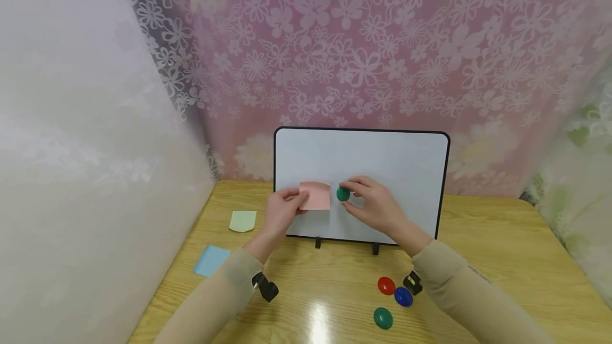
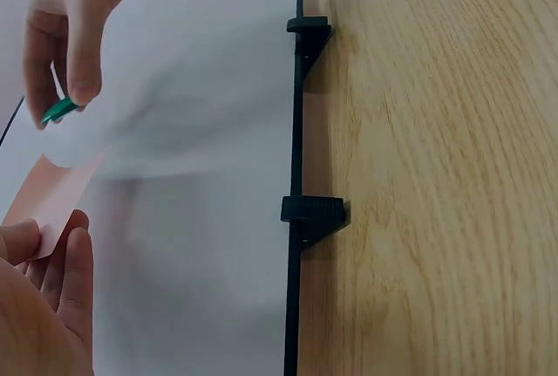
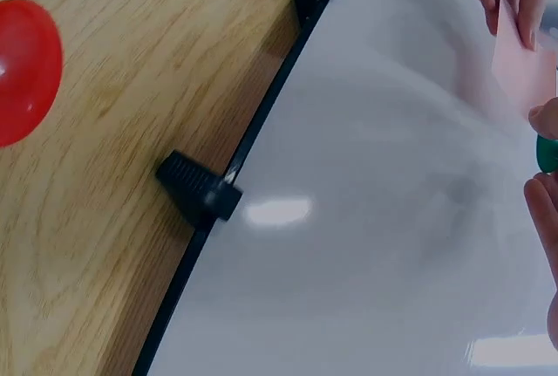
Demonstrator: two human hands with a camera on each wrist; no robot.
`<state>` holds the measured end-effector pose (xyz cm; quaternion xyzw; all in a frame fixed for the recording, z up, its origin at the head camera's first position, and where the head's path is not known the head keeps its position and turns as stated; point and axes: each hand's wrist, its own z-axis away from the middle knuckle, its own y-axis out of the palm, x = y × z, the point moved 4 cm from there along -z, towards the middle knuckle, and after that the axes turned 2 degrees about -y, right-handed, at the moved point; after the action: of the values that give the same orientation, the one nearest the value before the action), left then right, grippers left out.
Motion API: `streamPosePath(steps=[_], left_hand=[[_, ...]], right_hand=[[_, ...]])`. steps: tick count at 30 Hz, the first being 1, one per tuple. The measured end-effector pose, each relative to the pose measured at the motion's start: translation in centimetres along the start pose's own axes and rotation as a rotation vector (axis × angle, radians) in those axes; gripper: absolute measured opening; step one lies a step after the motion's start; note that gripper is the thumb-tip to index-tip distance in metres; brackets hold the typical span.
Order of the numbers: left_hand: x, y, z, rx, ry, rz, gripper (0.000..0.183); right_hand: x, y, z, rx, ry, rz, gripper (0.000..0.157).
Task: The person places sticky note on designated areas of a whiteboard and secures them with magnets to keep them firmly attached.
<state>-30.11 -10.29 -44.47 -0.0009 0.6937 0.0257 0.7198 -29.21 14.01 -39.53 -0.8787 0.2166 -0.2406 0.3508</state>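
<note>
My left hand (image 1: 281,211) pinches a pink sticky note (image 1: 317,197) by its left edge, in front of the whiteboard (image 1: 397,163). To the right of the note, my right hand (image 1: 380,207) holds a round green magnet (image 1: 342,194) between thumb and fingertips. A small gap separates magnet and note in the head view. The left wrist view shows the magnet (image 2: 61,110) tilted beyond the top edge of the note (image 2: 54,194). In the right wrist view the fingers cover part of the magnet (image 3: 547,154).
The whiteboard stands upright on two black feet (image 1: 375,248). On the table lie a green note (image 1: 243,221) and a blue note (image 1: 212,260) at left. Red (image 1: 386,285), blue (image 1: 404,297) and green (image 1: 383,318) magnets lie at front right. A floral curtain (image 1: 334,57) hangs behind.
</note>
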Motion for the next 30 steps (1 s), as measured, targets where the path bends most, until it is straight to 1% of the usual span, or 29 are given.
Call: streamPosePath(steps=[5, 8, 12, 16, 18, 23, 30], left_hand=[[-0.4, 0.3, -0.4, -0.029, 0.005, 0.019, 0.029], [-0.6, 0.4, -0.8, -0.049, 0.026, 0.013, 0.029], [-1.0, 0.3, -1.3, -0.064, 0.077, -0.011, 0.028], [-1.6, 0.1, -1.7, -0.063, 0.095, -0.012, 0.029], [-1.9, 0.1, -1.9, -0.054, 0.099, -0.009, 0.030], [-2.7, 0.0, -2.5, -0.046, 0.118, -0.021, 0.031], [-4.0, 0.0, -2.8, -0.056, 0.163, -0.032, 0.032]], right_hand=[[1.0, 0.8, -0.8, 0.000, 0.001, -0.016, 0.045], [1.5, 1.2, -1.4, -0.007, -0.001, -0.021, 0.044], [2.1, 1.9, -2.5, -0.042, -0.016, -0.011, 0.042], [2.8, 2.5, -3.7, -0.084, -0.025, -0.015, 0.042], [3.0, 2.7, -4.3, -0.097, -0.010, -0.022, 0.042], [2.9, 2.8, -5.7, -0.128, 0.020, -0.014, 0.042], [2.2, 2.5, -7.5, -0.150, -0.047, 0.053, 0.041]])
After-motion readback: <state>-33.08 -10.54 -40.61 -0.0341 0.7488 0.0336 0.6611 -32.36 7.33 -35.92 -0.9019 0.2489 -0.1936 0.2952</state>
